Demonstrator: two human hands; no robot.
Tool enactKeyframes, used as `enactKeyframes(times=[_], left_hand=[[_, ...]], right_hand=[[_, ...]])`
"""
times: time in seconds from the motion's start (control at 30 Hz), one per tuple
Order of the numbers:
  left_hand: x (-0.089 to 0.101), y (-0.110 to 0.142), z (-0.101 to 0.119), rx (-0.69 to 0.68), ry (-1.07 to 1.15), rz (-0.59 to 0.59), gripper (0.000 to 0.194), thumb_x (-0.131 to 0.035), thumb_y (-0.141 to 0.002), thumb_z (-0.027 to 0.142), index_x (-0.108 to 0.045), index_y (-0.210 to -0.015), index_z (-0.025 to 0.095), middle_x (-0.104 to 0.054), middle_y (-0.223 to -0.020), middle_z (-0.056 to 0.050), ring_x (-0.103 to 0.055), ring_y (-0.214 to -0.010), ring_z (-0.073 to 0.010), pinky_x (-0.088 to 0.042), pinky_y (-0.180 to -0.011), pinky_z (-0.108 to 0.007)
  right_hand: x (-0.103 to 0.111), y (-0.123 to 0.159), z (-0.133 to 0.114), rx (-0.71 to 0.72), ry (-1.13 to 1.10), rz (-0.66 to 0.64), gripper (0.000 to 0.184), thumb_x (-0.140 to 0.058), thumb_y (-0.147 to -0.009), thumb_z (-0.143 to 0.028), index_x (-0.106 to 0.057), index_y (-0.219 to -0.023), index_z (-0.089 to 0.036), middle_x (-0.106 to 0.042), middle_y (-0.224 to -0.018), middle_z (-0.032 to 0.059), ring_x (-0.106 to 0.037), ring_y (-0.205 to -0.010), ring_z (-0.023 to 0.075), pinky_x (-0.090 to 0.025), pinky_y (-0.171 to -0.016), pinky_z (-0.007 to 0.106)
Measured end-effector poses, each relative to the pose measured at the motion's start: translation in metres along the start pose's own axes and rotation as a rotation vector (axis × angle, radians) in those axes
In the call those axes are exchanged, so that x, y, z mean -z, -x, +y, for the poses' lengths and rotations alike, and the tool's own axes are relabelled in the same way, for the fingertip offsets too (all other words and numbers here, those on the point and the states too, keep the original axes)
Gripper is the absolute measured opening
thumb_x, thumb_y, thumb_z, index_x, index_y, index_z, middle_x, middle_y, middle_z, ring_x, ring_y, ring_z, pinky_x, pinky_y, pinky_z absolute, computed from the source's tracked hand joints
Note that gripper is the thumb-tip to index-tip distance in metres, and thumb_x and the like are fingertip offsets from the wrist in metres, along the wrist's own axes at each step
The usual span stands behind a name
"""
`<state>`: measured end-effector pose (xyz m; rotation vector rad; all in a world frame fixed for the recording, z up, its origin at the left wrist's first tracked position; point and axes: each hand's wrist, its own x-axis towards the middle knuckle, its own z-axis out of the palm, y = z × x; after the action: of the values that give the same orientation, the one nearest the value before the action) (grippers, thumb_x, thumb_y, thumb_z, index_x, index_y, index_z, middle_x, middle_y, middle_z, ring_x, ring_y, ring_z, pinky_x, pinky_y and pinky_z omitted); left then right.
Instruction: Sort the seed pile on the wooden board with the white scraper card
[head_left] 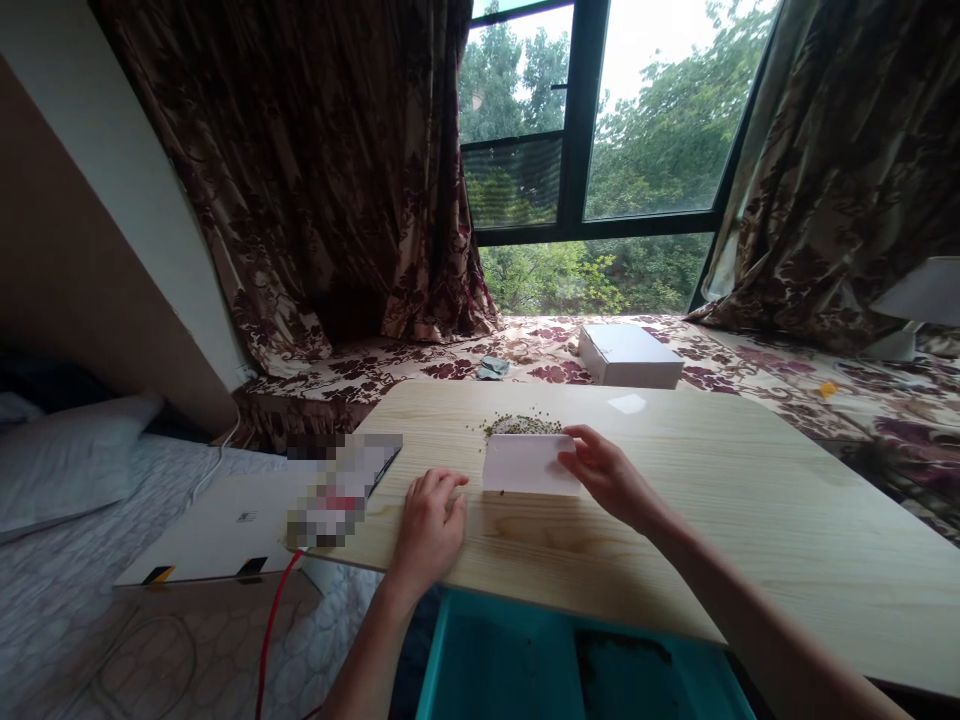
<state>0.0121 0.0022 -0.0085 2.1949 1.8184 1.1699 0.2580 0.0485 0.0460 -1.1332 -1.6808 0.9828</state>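
My right hand (609,476) grips the right edge of a white card (527,463) standing on its long edge on the light wooden tabletop (750,500). Just behind the card lies a small heap of tiny greenish-brown grains (520,424). My left hand (429,521) rests palm down on the table to the left of the card, fingers loosely curled and holding nothing.
A white box (628,354) sits on the floral window seat beyond the table. A blurred-out flat object (341,490) lies at the table's left edge, with a red cable (271,620) below it. A teal bin (525,660) stands under the near edge. A white board (217,530) lies on the bed at left.
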Motion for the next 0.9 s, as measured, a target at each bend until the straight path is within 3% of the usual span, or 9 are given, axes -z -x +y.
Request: enactKeyframes(times=[0.3, 0.53, 0.73, 0.9], left_hand=[[0.001, -0.001, 0.0, 0.009, 0.02, 0.018, 0.024, -0.044, -0.081, 0.016, -0.062, -0.096, 0.022, -0.065, -0.097, -0.005, -0.057, -0.096, -0.0214, -0.04, -0.095, -0.044], [0.001, -0.001, -0.001, 0.013, 0.01, -0.006, 0.025, -0.044, -0.081, 0.016, -0.063, -0.096, 0.022, -0.066, -0.097, -0.004, -0.058, -0.096, -0.0212, -0.038, -0.098, -0.045], [0.004, 0.0, 0.004, -0.009, -0.057, -0.027, 0.02, -0.048, -0.08, 0.021, -0.064, -0.093, 0.023, -0.065, -0.098, -0.005, -0.057, -0.097, -0.0217, -0.039, -0.096, -0.045], [0.014, 0.009, 0.024, -0.007, -0.152, -0.143, 0.019, -0.049, -0.082, 0.026, -0.062, -0.096, 0.026, -0.062, -0.101, -0.004, -0.055, -0.101, -0.0217, -0.025, -0.106, -0.054]], right_hand=[[0.008, -0.023, -0.003, -0.083, -0.049, -0.207, 0.031, -0.06, -0.072, -0.038, -0.053, -0.096, -0.019, -0.067, -0.076, 0.0022, -0.061, -0.07, 0.0173, -0.045, -0.064, 0.029], [0.01, -0.033, -0.005, -0.106, -0.106, -0.364, 0.026, -0.065, -0.069, -0.033, -0.058, -0.089, -0.019, -0.067, -0.076, 0.0002, -0.059, -0.068, 0.0136, -0.044, -0.063, 0.026], [0.021, -0.023, -0.01, -0.2, -0.133, -0.491, 0.032, -0.071, -0.064, -0.033, -0.062, -0.091, -0.019, -0.069, -0.074, -0.0003, -0.06, -0.066, 0.0139, -0.045, -0.059, 0.024], [0.041, 0.002, -0.019, -0.239, -0.106, -0.566, 0.027, -0.071, -0.063, -0.031, -0.066, -0.087, -0.019, -0.067, -0.068, -0.0024, -0.06, -0.063, 0.0132, -0.046, -0.057, 0.023]])
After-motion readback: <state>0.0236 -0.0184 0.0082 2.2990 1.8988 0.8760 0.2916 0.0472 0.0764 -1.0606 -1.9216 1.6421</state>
